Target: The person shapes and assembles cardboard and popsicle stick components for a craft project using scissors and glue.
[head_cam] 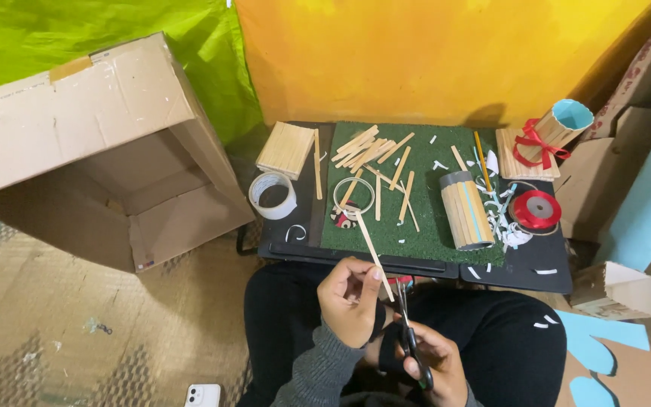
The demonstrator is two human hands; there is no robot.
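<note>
Seen from my remote feed off the head camera: the left hand (349, 300) pinches a thin wooden craft stick (373, 255) between fingers and thumb, holding it slanted up over the lap, while the right hand (432, 363) closes around the black handles of a pair of scissors (408, 332), whose blades meet the stick's lower end; whether a cut has gone through I cannot tell. On the low black tray table (521, 273), a patch of green turf (416, 226) carries a loose scatter of uncut sticks (367, 151), a flat panel of glued sticks (285, 149), and a stick-clad cylinder (466, 209) lying on its side, which looks finished or nearly so. A second stick holder with a red bow (544, 139) stands at the far right on a stick base, apparently complete. A red ribbon spool (536, 209), a roll of clear tape (273, 195) and white paper scraps (505, 226) lie around. Judging by the loose sticks, plenty of trimming and assembly remains. An open cardboard box (99, 151) sits to the left.
</note>
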